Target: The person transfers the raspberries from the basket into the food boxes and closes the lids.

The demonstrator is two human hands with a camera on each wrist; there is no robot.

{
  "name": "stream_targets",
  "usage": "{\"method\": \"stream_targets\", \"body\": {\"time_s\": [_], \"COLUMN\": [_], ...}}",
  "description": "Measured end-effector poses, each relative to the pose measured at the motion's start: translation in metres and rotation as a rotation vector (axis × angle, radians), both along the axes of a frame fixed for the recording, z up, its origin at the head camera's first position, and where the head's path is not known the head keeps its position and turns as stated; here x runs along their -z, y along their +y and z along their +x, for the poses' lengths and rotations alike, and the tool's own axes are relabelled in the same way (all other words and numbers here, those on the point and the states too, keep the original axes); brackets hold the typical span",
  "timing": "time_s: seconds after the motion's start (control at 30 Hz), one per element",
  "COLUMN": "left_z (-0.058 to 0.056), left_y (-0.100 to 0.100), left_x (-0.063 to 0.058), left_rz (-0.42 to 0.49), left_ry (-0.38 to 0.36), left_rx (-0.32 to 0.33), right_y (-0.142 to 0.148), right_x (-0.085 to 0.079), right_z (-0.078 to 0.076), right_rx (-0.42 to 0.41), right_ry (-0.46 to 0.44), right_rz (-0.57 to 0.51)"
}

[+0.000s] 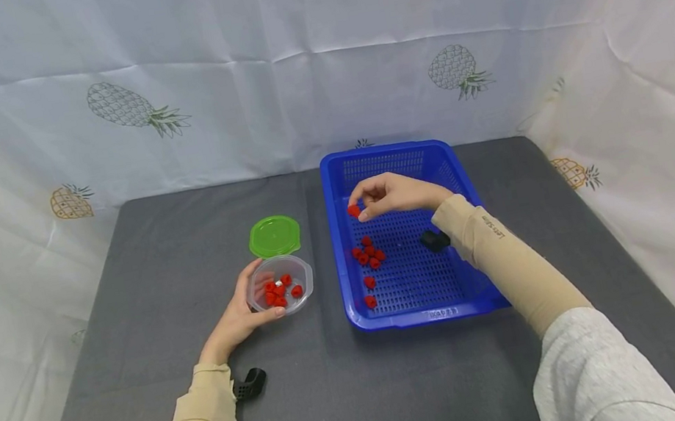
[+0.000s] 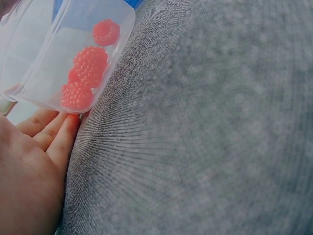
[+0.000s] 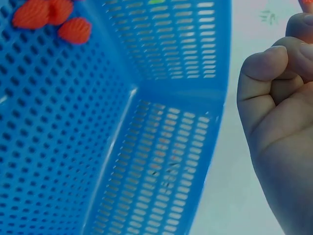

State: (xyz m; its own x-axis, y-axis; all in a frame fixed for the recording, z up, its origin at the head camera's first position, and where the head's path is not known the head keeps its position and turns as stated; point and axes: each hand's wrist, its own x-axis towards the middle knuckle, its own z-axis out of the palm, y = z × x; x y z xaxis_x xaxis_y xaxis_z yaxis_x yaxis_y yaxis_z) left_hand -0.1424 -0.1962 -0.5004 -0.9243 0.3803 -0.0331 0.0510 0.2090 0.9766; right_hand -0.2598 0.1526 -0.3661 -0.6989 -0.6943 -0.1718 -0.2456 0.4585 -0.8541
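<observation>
My right hand (image 1: 398, 193) is above the blue basket (image 1: 342, 239) and pinches one red raspberry (image 1: 354, 211) between thumb and fingertips. In the right wrist view that raspberry shows only at the top corner, above the curled fingers (image 3: 266, 63). Several more raspberries (image 1: 369, 251) lie on the basket's perforated floor, most of them in a cluster. To the left, my left hand (image 1: 241, 312) holds a clear plastic container (image 1: 303, 268) around its side, thumb at the near edge. Inside it rest several raspberries (image 2: 90, 66).
A green lid (image 1: 275, 236) lies on the grey table (image 1: 317, 407) just behind the container. A black wrist camera (image 1: 250, 384) sits by the left forearm, another black device (image 1: 433, 240) by the right wrist. White pineapple-print cloth (image 1: 292, 99) hangs behind the table and at its sides.
</observation>
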Motion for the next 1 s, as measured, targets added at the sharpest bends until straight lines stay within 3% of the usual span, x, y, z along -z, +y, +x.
{"method": "stream_targets", "body": {"time_s": [0.37,1.0], "left_z": [-0.001,-0.001], "left_y": [0.000,0.000], "left_x": [0.002,0.001], "left_rz": [-0.003,-0.016], "left_ry": [0.003,-0.032], "left_rx": [0.001,0.004], "right_y": [-0.026,-0.072], "right_x": [-0.015,-0.021], "right_z": [0.004,0.008], "right_rx": [-0.089,-0.209], "right_ry": [0.020,0.014], "right_rz": [-0.051,-0.149]}}
